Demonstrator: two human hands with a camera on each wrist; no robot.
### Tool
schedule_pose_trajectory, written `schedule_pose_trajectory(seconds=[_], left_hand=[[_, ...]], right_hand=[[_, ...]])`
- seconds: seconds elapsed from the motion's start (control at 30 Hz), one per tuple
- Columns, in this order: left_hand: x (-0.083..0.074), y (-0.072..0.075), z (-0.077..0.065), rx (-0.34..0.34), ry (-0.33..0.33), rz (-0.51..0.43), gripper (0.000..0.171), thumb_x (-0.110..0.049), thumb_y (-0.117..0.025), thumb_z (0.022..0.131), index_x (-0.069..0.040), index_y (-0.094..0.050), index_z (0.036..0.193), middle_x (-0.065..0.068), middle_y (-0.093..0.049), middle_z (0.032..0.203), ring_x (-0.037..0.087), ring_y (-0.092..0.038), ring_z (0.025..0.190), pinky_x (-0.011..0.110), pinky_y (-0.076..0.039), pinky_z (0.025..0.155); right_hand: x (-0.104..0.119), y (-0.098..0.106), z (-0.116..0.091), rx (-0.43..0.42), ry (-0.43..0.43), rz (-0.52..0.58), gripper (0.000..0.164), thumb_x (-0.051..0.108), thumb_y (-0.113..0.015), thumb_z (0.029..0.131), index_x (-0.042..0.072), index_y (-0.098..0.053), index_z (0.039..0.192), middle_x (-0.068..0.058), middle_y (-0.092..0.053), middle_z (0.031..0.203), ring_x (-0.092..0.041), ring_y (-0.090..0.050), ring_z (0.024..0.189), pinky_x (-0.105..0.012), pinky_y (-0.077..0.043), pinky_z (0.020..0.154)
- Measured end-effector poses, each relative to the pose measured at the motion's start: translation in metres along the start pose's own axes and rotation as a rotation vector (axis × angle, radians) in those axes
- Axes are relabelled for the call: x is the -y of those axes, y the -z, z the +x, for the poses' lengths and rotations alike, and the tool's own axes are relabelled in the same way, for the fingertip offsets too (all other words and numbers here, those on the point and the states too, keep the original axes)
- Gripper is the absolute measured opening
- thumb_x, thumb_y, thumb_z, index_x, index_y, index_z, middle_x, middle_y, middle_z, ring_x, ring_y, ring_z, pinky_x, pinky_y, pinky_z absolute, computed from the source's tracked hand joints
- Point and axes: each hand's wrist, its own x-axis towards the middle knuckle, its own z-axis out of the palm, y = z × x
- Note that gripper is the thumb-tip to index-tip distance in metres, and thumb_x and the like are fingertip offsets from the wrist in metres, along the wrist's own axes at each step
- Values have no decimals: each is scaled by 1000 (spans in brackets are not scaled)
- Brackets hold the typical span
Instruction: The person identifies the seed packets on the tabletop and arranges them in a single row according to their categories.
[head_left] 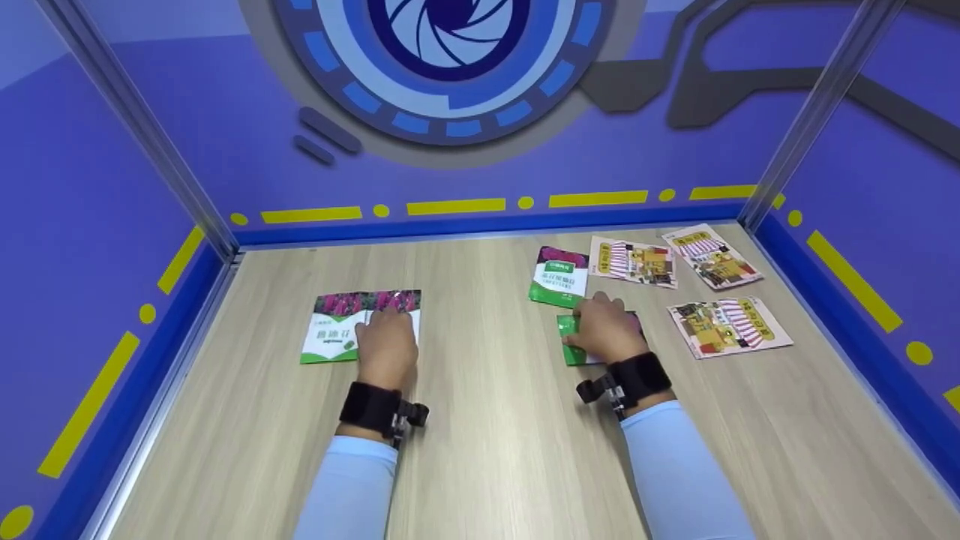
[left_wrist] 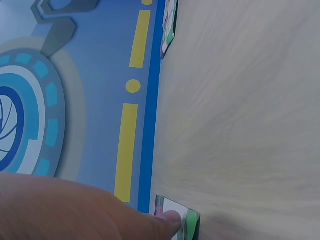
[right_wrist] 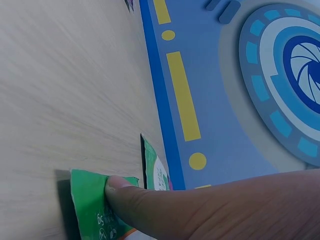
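Observation:
My left hand (head_left: pixel 388 343) grips a white flower-seed packet (head_left: pixel 411 301) with pink blooms, its thumb (left_wrist: pixel 170 220) on the packet's face in the left wrist view. Flush against that packet's left side lies a matching seed packet (head_left: pixel 330 330). To the right, my right hand (head_left: pixel 609 330) holds a green-ended seed packet (head_left: pixel 571 352), which the hand partly covers. The right wrist view shows the thumb (right_wrist: pixel 122 192) on its green end (right_wrist: pixel 90 205), with a shadow beside it. Just beyond that hand is another green and white seed packet (head_left: pixel 559 277) with a magenta flower.
Three cream packets with striped awnings lie at the right: one cream packet (head_left: pixel 634 262) beside the magenta-flower packet, another (head_left: pixel 712 256) in the far right corner, a third (head_left: pixel 729 328) nearer. Blue panels (head_left: pixel 465 223) wall the wooden table (head_left: pixel 487 420) at the back and sides.

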Motion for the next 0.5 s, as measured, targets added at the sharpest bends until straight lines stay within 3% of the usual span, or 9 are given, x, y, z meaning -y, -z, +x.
schedule_pose_trajectory(seconds=[0.13, 0.37, 0.5], left_hand=[[-1, 0, 1, 11, -13, -8, 28, 4, -59, 107, 2, -81, 122, 24, -76, 125, 44, -71, 121, 66, -57, 101], [-4, 1, 2, 36, -29, -39, 30, 6, -58, 106, 1, -82, 123, 25, -76, 131, 44, -70, 128, 70, -56, 107], [-2, 0, 2, 50, -21, -40, 30, 4, -60, 105, 1, -81, 125, 25, -75, 133, 44, -69, 129, 69, -56, 106]], right_hand=[[4, 0, -2, 11, 19, 7, 47, 36, -94, 94, 4, -79, 124, -18, -64, 118, -37, -59, 107, -53, -53, 88], [26, -7, -8, 48, 142, 21, 45, 28, -99, 89, 3, -83, 123, -15, -69, 118, -32, -61, 106, -47, -57, 85], [39, -9, -13, 38, 145, 24, 43, 26, -101, 86, 4, -85, 119, -18, -67, 122, -34, -58, 110, -46, -57, 84]])
